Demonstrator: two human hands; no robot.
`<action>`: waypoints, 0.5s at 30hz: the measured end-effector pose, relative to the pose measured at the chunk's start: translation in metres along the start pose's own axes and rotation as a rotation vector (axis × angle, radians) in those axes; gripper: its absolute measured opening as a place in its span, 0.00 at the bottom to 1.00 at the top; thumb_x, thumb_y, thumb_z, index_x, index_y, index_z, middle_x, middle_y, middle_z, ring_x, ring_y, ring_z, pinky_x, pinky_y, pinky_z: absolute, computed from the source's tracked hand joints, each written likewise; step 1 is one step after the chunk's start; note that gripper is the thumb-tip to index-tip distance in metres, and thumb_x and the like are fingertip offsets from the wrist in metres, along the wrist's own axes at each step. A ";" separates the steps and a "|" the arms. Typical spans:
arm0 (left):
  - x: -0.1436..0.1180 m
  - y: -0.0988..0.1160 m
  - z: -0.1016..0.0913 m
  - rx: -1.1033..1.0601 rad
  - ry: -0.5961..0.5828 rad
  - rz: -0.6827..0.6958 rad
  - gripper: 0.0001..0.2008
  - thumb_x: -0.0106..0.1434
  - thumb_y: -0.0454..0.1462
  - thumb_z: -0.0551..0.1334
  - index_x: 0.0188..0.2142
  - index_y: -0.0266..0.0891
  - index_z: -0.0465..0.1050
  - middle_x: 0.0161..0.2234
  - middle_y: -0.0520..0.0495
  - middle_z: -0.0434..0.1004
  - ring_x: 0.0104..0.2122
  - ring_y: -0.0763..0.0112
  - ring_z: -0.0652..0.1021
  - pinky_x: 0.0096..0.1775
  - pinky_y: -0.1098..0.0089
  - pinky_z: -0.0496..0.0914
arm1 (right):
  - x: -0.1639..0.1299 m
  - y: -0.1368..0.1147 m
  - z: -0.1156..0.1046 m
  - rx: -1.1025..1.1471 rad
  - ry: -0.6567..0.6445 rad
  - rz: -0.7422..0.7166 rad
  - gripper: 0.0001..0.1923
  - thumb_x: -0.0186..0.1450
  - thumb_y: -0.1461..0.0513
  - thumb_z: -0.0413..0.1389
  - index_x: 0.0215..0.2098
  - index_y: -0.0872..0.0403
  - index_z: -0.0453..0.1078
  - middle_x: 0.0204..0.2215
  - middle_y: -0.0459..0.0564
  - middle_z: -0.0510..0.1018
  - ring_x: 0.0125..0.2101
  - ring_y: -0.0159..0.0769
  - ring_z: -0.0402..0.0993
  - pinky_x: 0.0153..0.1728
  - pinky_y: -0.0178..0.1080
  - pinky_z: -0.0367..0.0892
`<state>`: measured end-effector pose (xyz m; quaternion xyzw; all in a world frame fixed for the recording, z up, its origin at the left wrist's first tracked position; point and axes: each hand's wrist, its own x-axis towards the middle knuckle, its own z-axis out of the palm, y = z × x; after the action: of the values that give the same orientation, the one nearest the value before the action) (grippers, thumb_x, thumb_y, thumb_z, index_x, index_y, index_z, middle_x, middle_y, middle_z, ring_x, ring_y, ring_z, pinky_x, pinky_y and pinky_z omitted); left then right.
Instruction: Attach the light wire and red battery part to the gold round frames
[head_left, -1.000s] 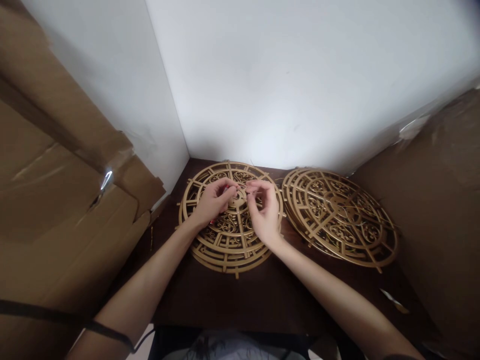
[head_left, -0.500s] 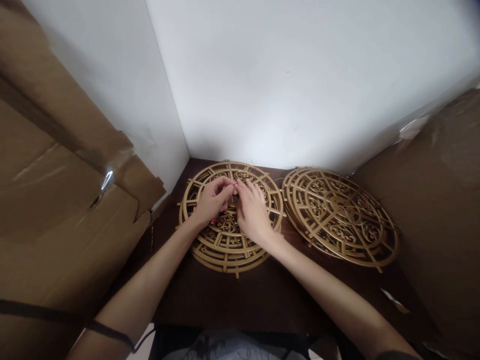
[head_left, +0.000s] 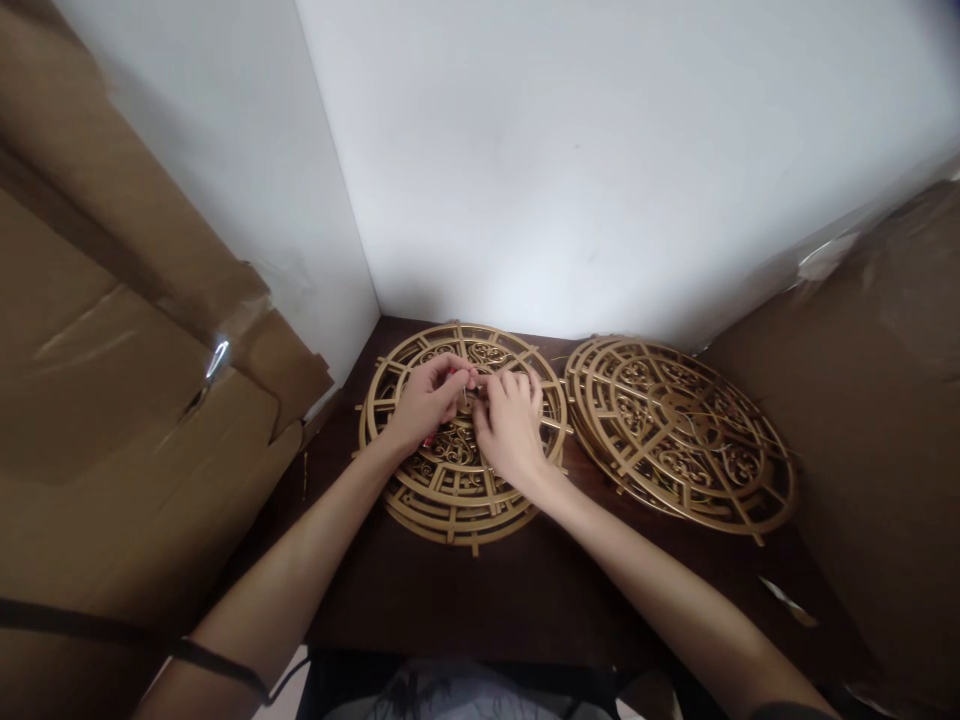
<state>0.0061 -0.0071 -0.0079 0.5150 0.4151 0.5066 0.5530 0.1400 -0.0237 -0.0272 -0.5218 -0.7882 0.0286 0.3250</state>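
Observation:
My left hand (head_left: 429,402) is closed in a pinch above the middle of a round gold openwork panel (head_left: 454,483). Red parts of a small tool (head_left: 429,440) show under its palm and at its fingertips; most of that tool is hidden. A short thin pale strand hangs by the pinch. Close by on the right, my right hand (head_left: 511,425) is bent over the same panel, its fingertips near the left ones. A small dark bit shows between its thumb and index finger, too small to name. The panel lies on top of a stack of similar ones with scrollwork inside.
A second stack of gold panels (head_left: 679,435) leans to the right, with thin gold strands on top. A small pale blade-like piece (head_left: 787,602) lies on the dark table (head_left: 420,600) at right. Cardboard (head_left: 112,400) stands on both sides, a white wall (head_left: 570,180) behind.
My right hand has drawn slightly right and down, its fingertips now a little apart from the left ones. The left hand and the panels have stayed in place.

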 end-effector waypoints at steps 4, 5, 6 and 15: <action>0.000 -0.001 0.000 0.027 0.042 0.014 0.08 0.57 0.39 0.62 0.32 0.35 0.68 0.18 0.57 0.61 0.12 0.85 0.58 0.15 0.79 0.51 | 0.002 -0.001 -0.004 0.171 0.033 0.012 0.11 0.64 0.68 0.45 0.39 0.50 0.66 0.35 0.48 0.73 0.43 0.40 0.65 0.57 0.54 0.47; 0.000 -0.001 0.000 0.037 0.064 0.024 0.08 0.57 0.39 0.62 0.32 0.35 0.69 0.18 0.57 0.61 0.13 0.85 0.59 0.15 0.79 0.52 | 0.002 -0.001 -0.005 0.207 0.039 0.022 0.12 0.64 0.69 0.45 0.38 0.50 0.67 0.35 0.47 0.74 0.43 0.39 0.66 0.56 0.52 0.47; 0.001 -0.001 -0.001 0.046 0.085 0.034 0.08 0.57 0.39 0.62 0.32 0.35 0.69 0.18 0.57 0.61 0.13 0.85 0.59 0.15 0.79 0.52 | 0.002 -0.001 -0.007 0.242 0.046 0.033 0.12 0.64 0.69 0.45 0.37 0.50 0.67 0.34 0.46 0.74 0.42 0.38 0.67 0.55 0.51 0.48; 0.000 0.003 -0.001 -0.060 0.027 -0.035 0.10 0.56 0.40 0.63 0.34 0.35 0.68 0.17 0.58 0.60 0.13 0.86 0.55 0.13 0.80 0.48 | 0.001 -0.003 -0.016 0.459 0.196 0.055 0.14 0.66 0.68 0.45 0.36 0.51 0.71 0.34 0.45 0.79 0.38 0.35 0.71 0.46 0.43 0.56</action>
<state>0.0051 -0.0074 -0.0053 0.4840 0.4162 0.5159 0.5713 0.1462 -0.0288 -0.0131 -0.4558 -0.7113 0.1648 0.5091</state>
